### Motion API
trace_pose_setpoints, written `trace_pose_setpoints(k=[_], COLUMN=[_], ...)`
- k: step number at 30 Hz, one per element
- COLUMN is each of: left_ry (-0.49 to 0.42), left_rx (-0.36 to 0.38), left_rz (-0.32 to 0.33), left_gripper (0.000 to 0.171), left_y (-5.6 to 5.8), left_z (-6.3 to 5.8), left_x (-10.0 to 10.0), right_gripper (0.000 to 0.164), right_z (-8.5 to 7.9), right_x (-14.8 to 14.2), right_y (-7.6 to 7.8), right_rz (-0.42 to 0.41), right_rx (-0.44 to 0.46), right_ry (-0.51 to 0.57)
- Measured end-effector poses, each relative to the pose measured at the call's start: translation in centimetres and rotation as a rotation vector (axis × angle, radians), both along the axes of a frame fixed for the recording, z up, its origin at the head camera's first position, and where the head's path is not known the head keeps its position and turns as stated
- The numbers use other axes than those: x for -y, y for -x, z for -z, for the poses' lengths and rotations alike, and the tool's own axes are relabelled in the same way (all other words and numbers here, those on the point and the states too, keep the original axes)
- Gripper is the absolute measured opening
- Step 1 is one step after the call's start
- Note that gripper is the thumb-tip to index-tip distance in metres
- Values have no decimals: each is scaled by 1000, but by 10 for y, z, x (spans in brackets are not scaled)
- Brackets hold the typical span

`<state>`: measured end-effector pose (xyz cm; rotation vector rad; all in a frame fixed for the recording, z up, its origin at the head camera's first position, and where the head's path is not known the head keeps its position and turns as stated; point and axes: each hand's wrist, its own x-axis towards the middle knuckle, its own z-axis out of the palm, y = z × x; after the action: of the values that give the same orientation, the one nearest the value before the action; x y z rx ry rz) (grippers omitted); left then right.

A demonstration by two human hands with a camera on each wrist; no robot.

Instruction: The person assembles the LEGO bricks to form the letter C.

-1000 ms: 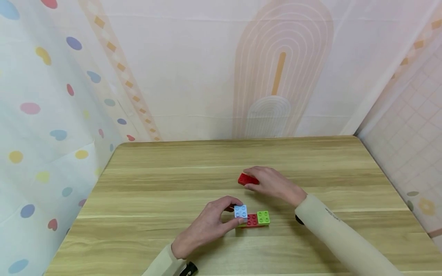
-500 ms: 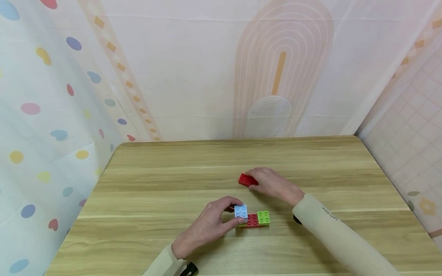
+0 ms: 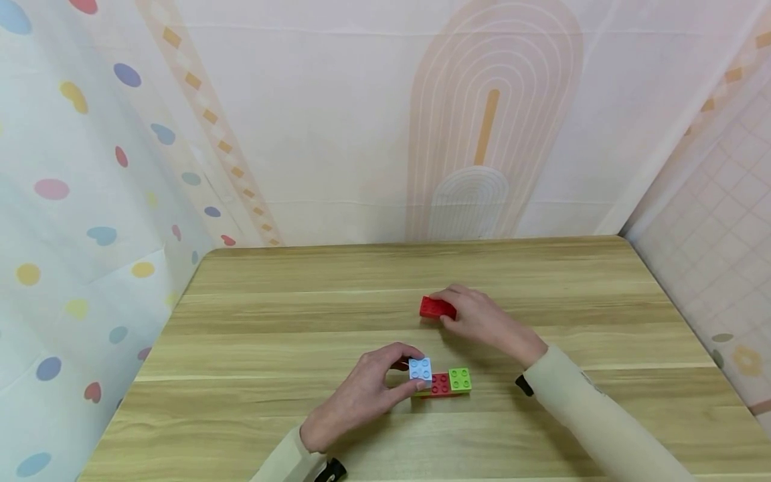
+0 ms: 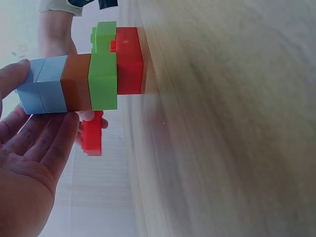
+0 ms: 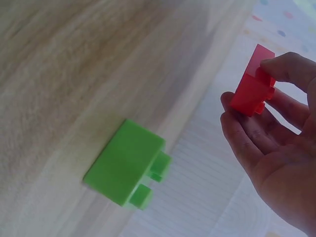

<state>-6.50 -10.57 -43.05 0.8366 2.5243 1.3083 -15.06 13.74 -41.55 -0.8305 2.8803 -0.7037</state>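
My left hand (image 3: 370, 388) pinches the top of a brick stack, thumb on one side and fingers on the other. The left wrist view shows light blue bricks (image 4: 42, 86) on top, then a brown brick (image 4: 76, 82) and a green brick (image 4: 102, 81), over a red base brick (image 4: 130, 61). A second green brick (image 3: 460, 379) sits on the base's right end in the head view. Farther back, my right hand (image 3: 482, 321) holds a loose red brick (image 3: 436, 308) by its right end. In the left wrist view this brick is raised above the table.
In the right wrist view a green brick (image 5: 126, 163) stands on the table nearer than the right hand; which brick it is in the head view cannot be told. The wooden table (image 3: 271, 335) ends at a patterned curtain (image 3: 337, 134) behind.
My right hand has shifted slightly back and to the right with the red brick, which has turned to lie more level across the view. The left hand and the stack stay put.
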Motion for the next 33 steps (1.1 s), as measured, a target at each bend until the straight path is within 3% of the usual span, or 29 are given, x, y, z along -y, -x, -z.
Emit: trace_pose_setpoints(k=[26,33], left_ry=[-43,-46], left_rx=[-48,-50], left_rz=[8,15], left_gripper=[30,29], left_y=[-1,-1], left_z=[3,5], left_x=[-1,0], right_gripper=[46,46], right_z=[-18,-16], right_x=[-13,-16], right_y=[-29,-40], right_rz=[-50,-84], right_rx=[-86,-162], right_ry=[136,141])
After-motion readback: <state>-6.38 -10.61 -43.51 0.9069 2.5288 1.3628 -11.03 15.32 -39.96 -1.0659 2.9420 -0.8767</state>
